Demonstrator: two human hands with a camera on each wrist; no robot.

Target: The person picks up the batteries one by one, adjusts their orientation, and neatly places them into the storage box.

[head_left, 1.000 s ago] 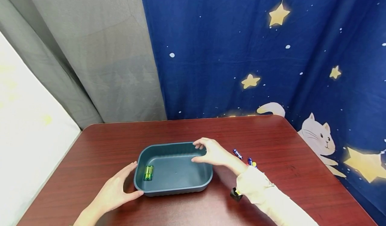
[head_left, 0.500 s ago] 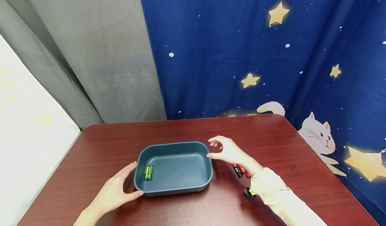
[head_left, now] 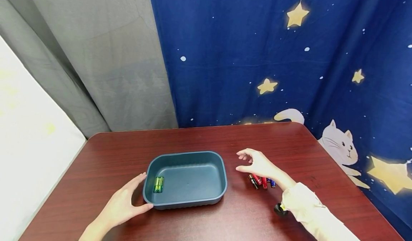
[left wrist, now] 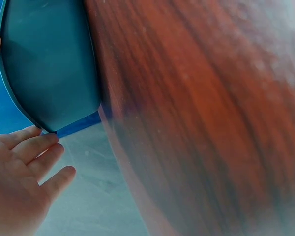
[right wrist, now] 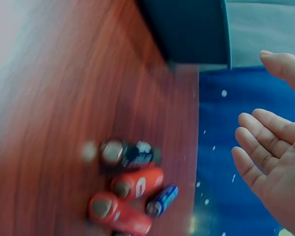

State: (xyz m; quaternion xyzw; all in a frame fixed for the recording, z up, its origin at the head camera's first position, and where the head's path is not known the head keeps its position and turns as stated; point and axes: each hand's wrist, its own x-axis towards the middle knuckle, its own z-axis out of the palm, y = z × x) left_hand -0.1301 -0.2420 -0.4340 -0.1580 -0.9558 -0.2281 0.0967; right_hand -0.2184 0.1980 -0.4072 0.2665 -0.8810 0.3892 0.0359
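Left hand (head_left: 123,203) relaxed, resting against blue tray (head_left: 190,198) holding green batteries (head_left: 158,184). Right hand (head_left: 257,164) released, empty, above loose batteries (head_left: 261,181).

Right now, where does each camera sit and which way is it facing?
Head: above, looking forward and down at the table, tray, both hands and forearms.
Left wrist: beside the left hand, facing the tray's outer wall.
Right wrist: low behind the right hand, facing the loose batteries.
All three share the tray and the tabletop.
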